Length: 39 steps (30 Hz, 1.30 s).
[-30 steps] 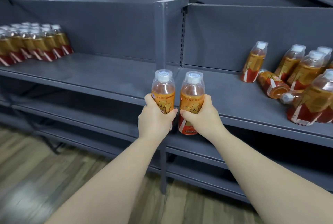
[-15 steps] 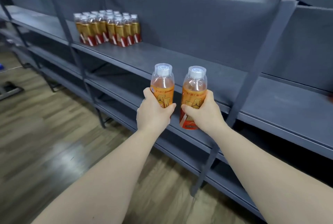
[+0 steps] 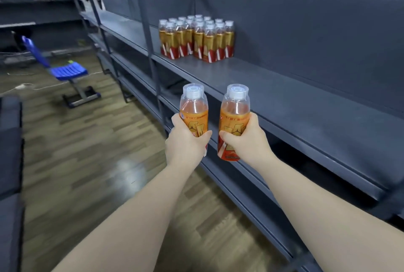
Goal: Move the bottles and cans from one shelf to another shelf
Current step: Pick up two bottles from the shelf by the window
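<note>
Both hands are full. The left hand (image 3: 185,142) is wrapped round the label of one orange bottle (image 3: 193,107), and the right hand (image 3: 244,142) is wrapped round a second bottle (image 3: 235,107), thumbs facing each other across a narrow gap. Each stands upright in its grip (white cap up, base down). The two are side by side without touching, held out in front of the shelf's front edge rather than over the board.

What the next move turns on is the group of bottles (image 3: 196,39) already standing on the grey shelf (image 3: 284,101). It lies more or less straight ahead of the hands, further along the board and well apart from them, with every bottle upright like the two being carried. The shelf runs away along the person's right side, so the right hand is the nearer one to it — the left hangs out over the wooden floor (image 3: 87,151).

My guess is the pair go down upright on the bare stretch beside that group. A blue chair (image 3: 67,71) sits off to the left.
</note>
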Available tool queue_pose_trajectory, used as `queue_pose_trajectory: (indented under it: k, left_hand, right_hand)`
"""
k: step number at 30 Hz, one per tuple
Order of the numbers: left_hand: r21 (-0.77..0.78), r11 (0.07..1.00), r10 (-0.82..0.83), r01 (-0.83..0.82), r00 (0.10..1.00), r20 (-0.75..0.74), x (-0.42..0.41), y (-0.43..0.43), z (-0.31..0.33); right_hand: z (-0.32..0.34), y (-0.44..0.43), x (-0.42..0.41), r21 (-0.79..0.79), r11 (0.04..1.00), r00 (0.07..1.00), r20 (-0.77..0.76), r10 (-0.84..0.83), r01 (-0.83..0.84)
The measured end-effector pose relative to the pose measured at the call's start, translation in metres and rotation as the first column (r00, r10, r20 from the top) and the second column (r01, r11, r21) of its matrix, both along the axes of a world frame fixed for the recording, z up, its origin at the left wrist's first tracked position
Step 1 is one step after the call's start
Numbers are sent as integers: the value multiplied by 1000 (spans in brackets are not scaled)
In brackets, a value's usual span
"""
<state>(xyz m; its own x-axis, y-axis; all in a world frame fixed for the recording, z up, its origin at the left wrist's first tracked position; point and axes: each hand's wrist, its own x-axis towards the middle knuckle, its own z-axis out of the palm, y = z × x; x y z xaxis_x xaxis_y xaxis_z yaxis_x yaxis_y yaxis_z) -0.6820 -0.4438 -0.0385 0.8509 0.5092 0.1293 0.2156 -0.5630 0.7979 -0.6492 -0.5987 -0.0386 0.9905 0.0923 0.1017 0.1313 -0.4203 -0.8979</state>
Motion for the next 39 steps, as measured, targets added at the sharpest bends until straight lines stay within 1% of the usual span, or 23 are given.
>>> queue_pose_trajectory:
  k: [9,12,16,24,28,33,39]
  left_hand:
    - [-27,990,139,-138,990,35,62,57,15]
    - [-38,983,182,-181,983,37,79,81,14]
    - [-47,979,198,-196,980,37,108,115,13]
    - [7,990,144,-144,989,38,178,198,15]
    - [8,995,100,-101,994,46,214,232,15]
    - [7,997,72,-73,995,62,252,259,18]
    - [-6,999,46,-46,998,52,313,276,15]
  right_hand:
    - [12,63,93,5,985,985,20,171,-171]
    - [12,89,116,8,978,978,26,207,-207]
    - [9,129,148,9,972,972,20,234,-234]
    - [8,208,209,-13,986,986,18,167,-167]
    - [8,239,236,9,993,993,15,119,-119]
    - [9,267,270,12,995,995,16,103,-103]
    - [7,287,332,13,997,997,23,77,-78]
